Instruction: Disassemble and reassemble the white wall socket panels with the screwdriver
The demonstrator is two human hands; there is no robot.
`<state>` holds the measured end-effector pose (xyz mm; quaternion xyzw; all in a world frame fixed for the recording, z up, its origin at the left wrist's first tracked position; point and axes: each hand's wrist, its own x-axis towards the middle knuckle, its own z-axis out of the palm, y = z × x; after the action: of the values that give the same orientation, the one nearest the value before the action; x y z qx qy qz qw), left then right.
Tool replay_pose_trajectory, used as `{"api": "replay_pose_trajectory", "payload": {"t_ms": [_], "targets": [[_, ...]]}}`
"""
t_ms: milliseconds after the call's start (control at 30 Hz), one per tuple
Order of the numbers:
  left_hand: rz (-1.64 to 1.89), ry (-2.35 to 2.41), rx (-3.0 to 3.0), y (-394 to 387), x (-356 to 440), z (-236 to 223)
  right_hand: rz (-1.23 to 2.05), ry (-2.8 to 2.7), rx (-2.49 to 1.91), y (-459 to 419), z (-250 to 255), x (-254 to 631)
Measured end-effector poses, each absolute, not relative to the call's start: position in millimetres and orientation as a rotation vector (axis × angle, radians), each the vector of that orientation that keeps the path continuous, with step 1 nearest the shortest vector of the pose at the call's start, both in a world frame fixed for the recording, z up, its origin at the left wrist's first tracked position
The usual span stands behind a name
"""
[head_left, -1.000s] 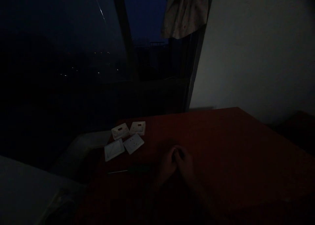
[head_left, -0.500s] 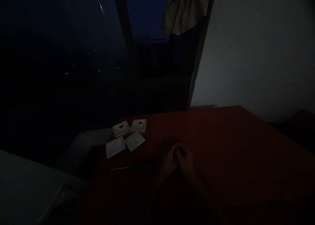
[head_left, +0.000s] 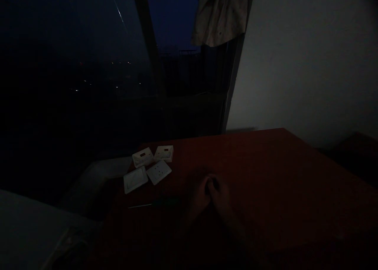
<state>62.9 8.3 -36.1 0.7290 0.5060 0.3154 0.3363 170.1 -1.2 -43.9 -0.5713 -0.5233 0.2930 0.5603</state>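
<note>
On the dark red table, my left hand (head_left: 201, 193) and my right hand (head_left: 220, 195) meet at the fingertips, both closed with curled fingers. Dim light and the fingers hide whatever may be between them. Left of my hands lies a screwdriver (head_left: 140, 206) with a thin metal shaft pointing left; its dark handle is barely visible. Beyond it are a white socket faceplate (head_left: 159, 171) with several pin holes and a white switch plate (head_left: 135, 180). Two white wall-mount back boxes, a left box (head_left: 143, 157) and a right box (head_left: 164, 154), sit behind the plates.
The table (head_left: 251, 163) stretches to the right, its far edge near a pale wall (head_left: 295, 65). A dark window (head_left: 88, 45) is behind, with a cloth (head_left: 220, 18) hanging at its upper right. A pale ledge (head_left: 100, 173) lies beyond the table's left edge.
The whole view has shifted slightly, so things sit a little lower and further left. My hands stay together in the same pose, and the parts on the table have not moved.
</note>
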Motion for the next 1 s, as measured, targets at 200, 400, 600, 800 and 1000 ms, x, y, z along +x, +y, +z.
{"api": "replay_pose_trajectory", "payload": {"t_ms": [200, 400, 600, 800, 1000], "targets": [[0.817, 1.312, 1.917, 8.4, 62.7, -38.7, 0.703, -1.239, -1.355, -2.3, -42.4, 170.0], [0.811, 1.323, 1.928, 6.9, 62.7, -35.4, 0.701, -1.243, -1.347, -2.3, -40.7, 169.8], [0.805, 1.305, 1.942, 7.4, 62.3, -35.0, 0.705, -1.241, -1.339, -1.5, -42.6, 169.7], [0.798, 1.33, 1.956, 8.5, 61.2, -40.3, 0.709, -1.232, -1.345, -0.4, -46.5, 169.5], [0.803, 1.329, 1.97, 8.6, 60.6, -40.4, 0.709, -1.232, -1.358, -0.1, -46.5, 169.7]]}}
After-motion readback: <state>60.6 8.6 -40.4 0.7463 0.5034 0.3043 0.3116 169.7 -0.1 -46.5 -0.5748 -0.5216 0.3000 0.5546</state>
